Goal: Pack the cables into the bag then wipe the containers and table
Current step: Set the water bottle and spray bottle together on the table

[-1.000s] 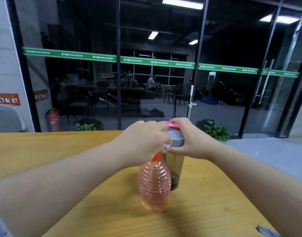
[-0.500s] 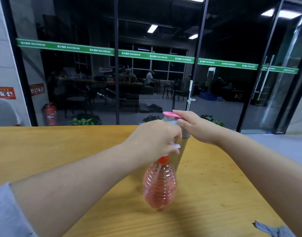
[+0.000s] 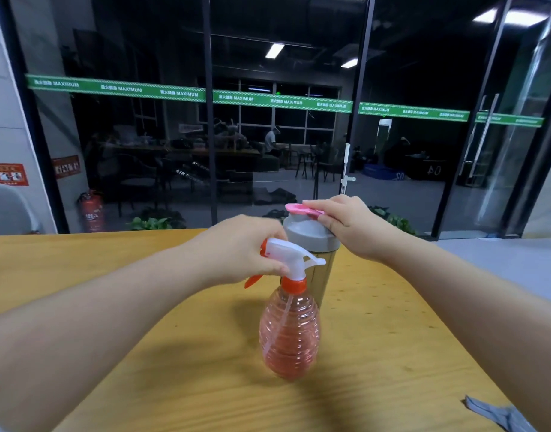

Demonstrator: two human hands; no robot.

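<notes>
The left hand (image 3: 236, 249) grips the spray bottle (image 3: 289, 325) by its head. The right hand (image 3: 345, 226) pinches the pink flap (image 3: 300, 209) on the shaker cup (image 3: 311, 241).

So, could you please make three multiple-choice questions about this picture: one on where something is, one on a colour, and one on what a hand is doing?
1. Where does the spray bottle stand relative to the shaker cup?
A. Behind it
B. In front, nearer the camera
C. Far to its right

2. What colour is the flip cap on the shaker's grey lid?
A. Pink
B. Green
C. Black

3. What is the left hand doing?
A. Lying flat on the table
B. Holding the grey cloth
C. Gripping the sprayer head

Answers: 1 B, the bottle overlaps the cup's lower body. 2 A, the cap under the right hand is pink. 3 C, its fingers curl round the white sprayer head.
</notes>
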